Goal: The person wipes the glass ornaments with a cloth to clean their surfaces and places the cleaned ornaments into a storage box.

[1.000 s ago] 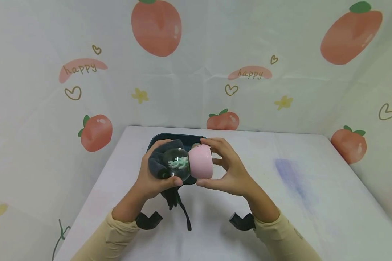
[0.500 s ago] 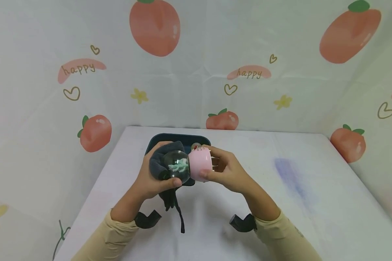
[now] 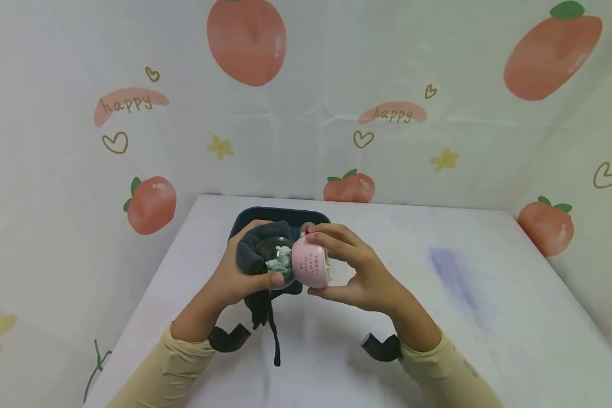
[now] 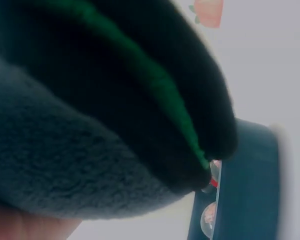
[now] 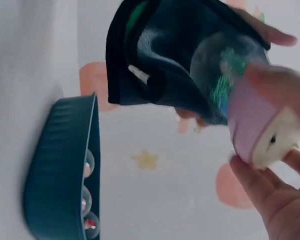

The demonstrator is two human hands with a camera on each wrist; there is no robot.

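Note:
A snow globe lies on its side between both hands, its clear ball to the left and its lettered pink base [image 3: 311,263] to the right. My left hand [image 3: 232,280] grips a dark grey-blue plush cloth [image 3: 250,252] around the ball, thumb on the near side. Fingers of my right hand [image 3: 362,272] hold the pink base from above and below. White and green figures show through the glass. In the right wrist view, the pale underside [image 5: 277,140] of the base faces the right palm. Much of the left wrist view is filled by the cloth [image 4: 65,150] with black and green edging.
Behind the hands stands a dark blue-green bin [image 3: 280,214] on the white table [image 3: 387,243]. Several small clear globes [image 5: 88,200] sit inside it. A black strap [image 3: 275,340] hangs below the left hand. Each wrist carries a black camera mount [image 3: 382,347].
The snow globe has turned about its long axis, bringing the lettering on its pink base into view. The right fingers have shifted their hold, and the strap has swung left.

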